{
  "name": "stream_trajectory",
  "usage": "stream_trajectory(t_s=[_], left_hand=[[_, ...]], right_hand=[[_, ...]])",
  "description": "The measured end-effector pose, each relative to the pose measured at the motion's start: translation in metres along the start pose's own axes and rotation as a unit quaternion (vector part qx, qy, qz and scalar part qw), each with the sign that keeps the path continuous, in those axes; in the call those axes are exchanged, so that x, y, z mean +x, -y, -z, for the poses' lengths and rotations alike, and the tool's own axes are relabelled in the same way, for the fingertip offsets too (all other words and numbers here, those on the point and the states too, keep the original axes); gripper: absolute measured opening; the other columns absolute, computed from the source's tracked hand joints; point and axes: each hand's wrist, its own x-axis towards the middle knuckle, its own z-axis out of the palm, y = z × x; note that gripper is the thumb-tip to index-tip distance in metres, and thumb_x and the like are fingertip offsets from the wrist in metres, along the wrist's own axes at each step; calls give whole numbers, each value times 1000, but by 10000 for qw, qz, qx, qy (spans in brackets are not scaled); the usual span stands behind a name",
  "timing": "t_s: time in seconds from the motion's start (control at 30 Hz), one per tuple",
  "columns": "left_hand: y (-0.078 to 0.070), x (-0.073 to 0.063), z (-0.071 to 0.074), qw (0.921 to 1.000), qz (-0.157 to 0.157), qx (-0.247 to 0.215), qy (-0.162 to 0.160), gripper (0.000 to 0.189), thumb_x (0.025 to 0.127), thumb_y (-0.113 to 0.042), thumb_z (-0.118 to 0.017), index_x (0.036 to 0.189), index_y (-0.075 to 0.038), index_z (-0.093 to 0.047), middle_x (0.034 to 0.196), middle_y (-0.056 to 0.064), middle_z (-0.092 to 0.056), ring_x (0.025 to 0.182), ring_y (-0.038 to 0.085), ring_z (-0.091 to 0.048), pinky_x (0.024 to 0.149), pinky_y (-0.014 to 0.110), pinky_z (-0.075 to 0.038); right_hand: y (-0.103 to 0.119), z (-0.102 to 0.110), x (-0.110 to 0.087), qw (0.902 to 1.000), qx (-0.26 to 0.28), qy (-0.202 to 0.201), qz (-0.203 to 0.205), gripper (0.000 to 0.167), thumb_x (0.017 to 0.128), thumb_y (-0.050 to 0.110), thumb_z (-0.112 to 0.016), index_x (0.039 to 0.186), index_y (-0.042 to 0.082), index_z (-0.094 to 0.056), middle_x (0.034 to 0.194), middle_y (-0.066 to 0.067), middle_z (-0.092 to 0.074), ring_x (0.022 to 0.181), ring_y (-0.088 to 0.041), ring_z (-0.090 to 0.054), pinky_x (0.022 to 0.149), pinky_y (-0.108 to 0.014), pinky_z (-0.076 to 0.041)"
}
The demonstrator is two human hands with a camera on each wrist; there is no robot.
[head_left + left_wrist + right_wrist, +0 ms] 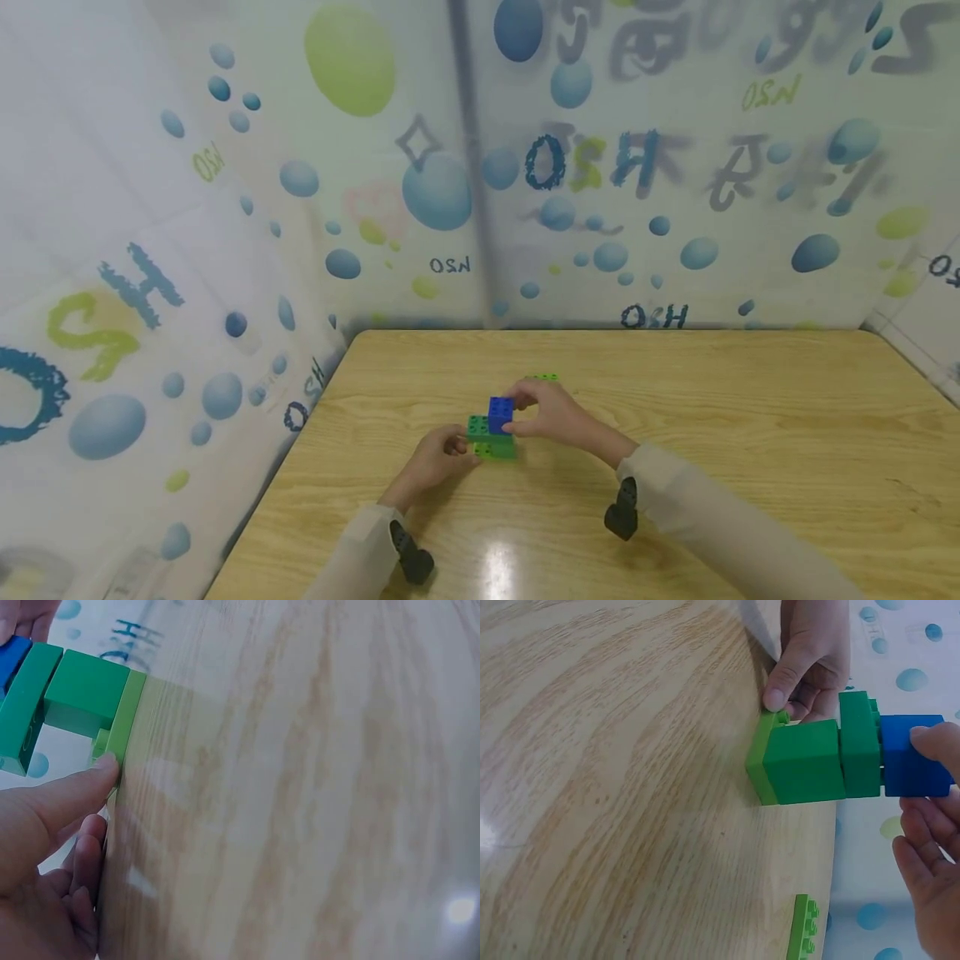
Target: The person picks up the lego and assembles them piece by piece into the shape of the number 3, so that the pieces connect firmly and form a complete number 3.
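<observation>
A small block stack stands on the table. At its base lies a light green building plate (pixel 482 452), topped by a green building block (pixel 804 761). A longer green block (pixel 859 746) sits above that and overhangs toward the left hand. The blue building block (pixel 500 410) is on top, over the longer block's right end; studs show in the narrow seam below it. My right hand (pixel 553 412) pinches the blue block between thumb and fingers. With thumb and fingers, my left hand (pixel 433 458) grips the left end of the light green plate.
Another light green studded piece (pixel 801 930) lies farther back on the wooden table (pixel 712 400), partly behind the right hand in the head view. Walls covered in bubble prints (pixel 438 192) border the table at the back and left.
</observation>
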Motion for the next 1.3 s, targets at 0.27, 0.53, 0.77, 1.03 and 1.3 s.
stream_trajectory(t_s=[0.27,0.53,0.77,1.03,1.3], left_hand=[[-1,0,0,9999,-99,18,-19,32,78,-11,-73,106,0,-61,86,6,-56,78,18,-50,66,31,-43],[-4,-3,1,10000,-77,-18,-23,30,79,-11,-72,105,0,-60,86,7,-55,77,18,-50,67,31,-42],[-5,-3,0,10000,-79,-32,-13,29,80,-11,-71,105,-1,-61,87,8,-55,78,18,-49,67,31,-42],[-3,-1,1,9999,-99,-38,-14,31,79,-11,-72,105,0,-60,86,7,-55,77,18,-49,67,31,-42],[0,0,0,9998,-199,29,40,30,79,-12,-72,104,0,-60,85,6,-55,76,16,-49,65,31,-42]], right_hand=[[1,-3,0,9999,-10,-75,77,35,79,21,-72,108,5,-60,97,0,-59,92,-31,-55,83,-50,-42],[0,-5,1,10000,48,-13,20,30,79,18,-71,104,6,-60,95,-1,-58,92,-32,-54,83,-50,-42],[4,-4,3,9999,-76,118,-67,28,76,14,-71,100,5,-58,92,-1,-57,92,-33,-55,82,-50,-43],[3,-5,5,9995,-182,220,-130,31,78,17,-71,104,6,-58,94,-1,-57,93,-30,-55,81,-46,-44],[-8,1,1,9983,340,445,-132,41,80,26,-71,114,8,-56,100,-2,-56,96,-25,-54,87,-44,-41]])
